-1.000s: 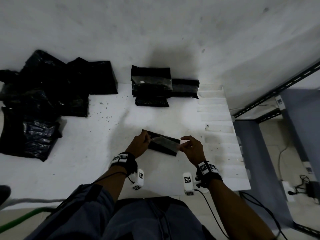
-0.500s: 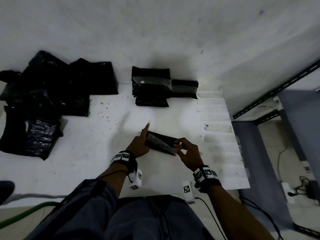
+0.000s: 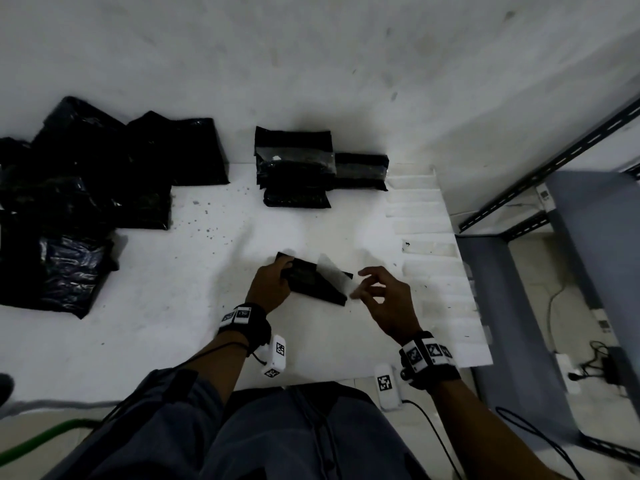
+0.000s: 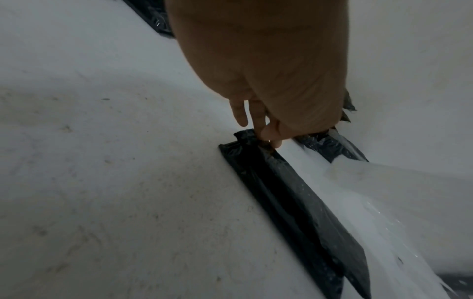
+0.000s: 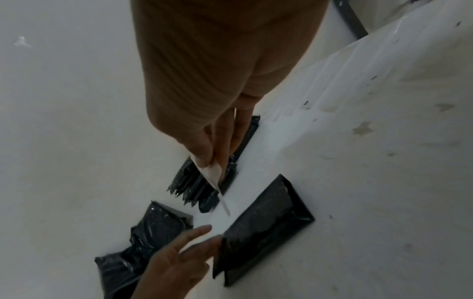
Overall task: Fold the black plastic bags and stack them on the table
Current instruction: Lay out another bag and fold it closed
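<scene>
On the white table (image 3: 173, 306), the limp, slippery folded black plastic bag (image 3: 304, 279) is pinned at its end, seemingly the surest hold, by the left hand (image 3: 270, 289) with flat fingers, a pale strip (image 3: 334, 277) being pinched by the right hand (image 3: 388, 303).

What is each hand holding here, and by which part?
Right hand pinches a pale strip by its end. Left hand grips nothing; its fingertips press the left end of the bag.
</scene>
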